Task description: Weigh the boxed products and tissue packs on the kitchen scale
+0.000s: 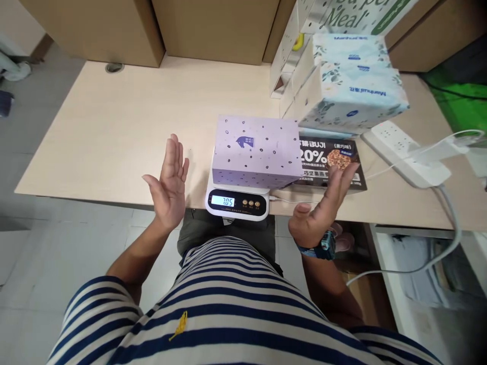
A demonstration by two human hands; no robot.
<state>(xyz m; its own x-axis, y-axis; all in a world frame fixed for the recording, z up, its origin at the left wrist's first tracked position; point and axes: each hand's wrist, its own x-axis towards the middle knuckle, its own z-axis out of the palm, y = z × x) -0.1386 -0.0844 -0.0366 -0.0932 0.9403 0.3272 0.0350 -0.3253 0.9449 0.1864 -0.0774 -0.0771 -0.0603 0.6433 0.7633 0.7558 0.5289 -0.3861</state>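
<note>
A pale purple box with small dark specks rests on a white digital scale at the table's front edge; the lit display reads about 705. My left hand hovers open to the left of the box, fingers straight up, palm facing it, not touching. My right hand is open on the right side, palm turned toward the box, a blue watch on its wrist. Neither hand holds anything.
A dark flat food package lies right of the scale. Tissue packs are stacked behind it. A white power strip with cables lies at right. Cardboard boxes line the back of the beige table.
</note>
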